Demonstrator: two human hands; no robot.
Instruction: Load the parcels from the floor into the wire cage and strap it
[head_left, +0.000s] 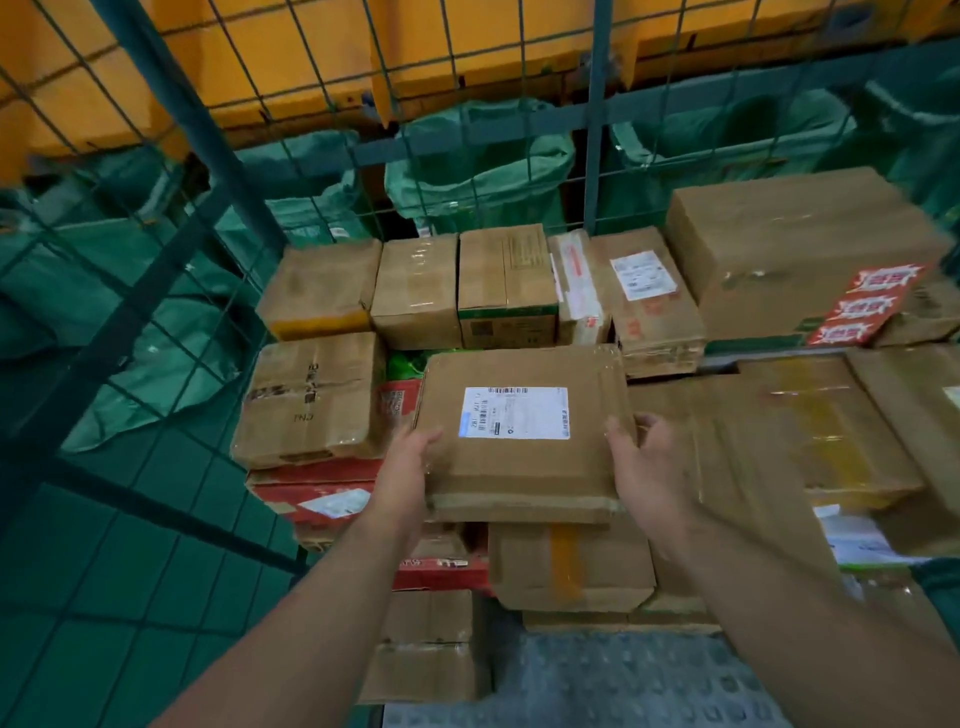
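A flat brown cardboard parcel (524, 467) with a white shipping label lies on top of the stack inside the green wire cage (208, 140). My left hand (410, 462) grips its left edge, and my right hand (641, 462) holds its right edge with curled fingers. Several other cardboard parcels fill the cage around it, among them a taped box (311, 400) to the left and a large box (784, 254) with a red sticker at the back right.
Beyond the cage mesh, green woven sacks (478, 166) stand at the back and left, below an orange chute (291, 57). The cage's grey metal floor (597, 686) shows at the near edge. Red cartons (322, 493) lie under the left stack.
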